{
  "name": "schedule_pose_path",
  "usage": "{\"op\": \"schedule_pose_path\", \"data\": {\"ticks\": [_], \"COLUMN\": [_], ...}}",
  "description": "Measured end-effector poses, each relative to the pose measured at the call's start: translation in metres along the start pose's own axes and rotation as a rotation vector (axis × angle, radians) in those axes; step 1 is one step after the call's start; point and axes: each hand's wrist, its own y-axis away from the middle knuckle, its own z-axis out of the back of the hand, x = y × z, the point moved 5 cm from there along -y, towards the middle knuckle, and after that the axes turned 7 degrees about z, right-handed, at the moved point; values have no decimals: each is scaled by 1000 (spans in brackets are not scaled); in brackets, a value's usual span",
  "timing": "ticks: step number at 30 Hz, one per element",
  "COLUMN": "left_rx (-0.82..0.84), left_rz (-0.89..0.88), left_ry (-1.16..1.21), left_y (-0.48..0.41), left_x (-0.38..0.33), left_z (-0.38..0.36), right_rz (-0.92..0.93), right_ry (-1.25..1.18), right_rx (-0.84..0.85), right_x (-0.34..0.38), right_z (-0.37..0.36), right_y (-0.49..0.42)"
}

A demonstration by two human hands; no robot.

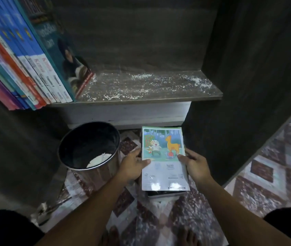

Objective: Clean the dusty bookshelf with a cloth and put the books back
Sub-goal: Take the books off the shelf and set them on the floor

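Both hands grasped the book (pixel 164 167). The left hand (pixel 134 164) held its left edge and the right hand (pixel 193 163) its right edge, each with the thumb on the cover and the fingers tucked underneath. The book was low over the floor (pixel 159 219), in front of the shelf's base and just right of the bin (pixel 88 144). A darker edge showed under its near end. It may have been more books, but that could not be told.

The shelf (pixel 150 86) was still covered in white dust (pixel 141 80), and no cloth was in view. The step in hand was therefore probably parking the book on the floor rather than returning it. To do that well, the person would keep it level between the two hands and lower it flat, so that nothing slid off. They would set it clear of the bin and of the shelf's front edge, where swept dust would likely fall. Both thumbs should lift only once the book had settled.

The book lay cover up. Its long axis ran away from the person toward the shelf, nearly square to the shelf's front. Its picture read upright to the person, so the top edge pointed at the shelf and the bottom edge at their feet. On the shelf's left, the row of books (pixel 34 68) leaned to the left.
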Motion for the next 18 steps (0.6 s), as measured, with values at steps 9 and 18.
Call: {"op": "schedule_pose_path", "data": {"ticks": [9, 18], "left_rx": [10, -31], "left_rz": [188, 210], "left_ry": [-25, -122], "left_y": [-58, -67], "left_x": [75, 70], "left_z": [-20, -30], "right_rz": [-125, -201], "right_ry": [132, 293], "right_rx": [41, 45], "right_x": [-50, -94], "right_z": [-3, -3], "right_y": [-36, -69]}}
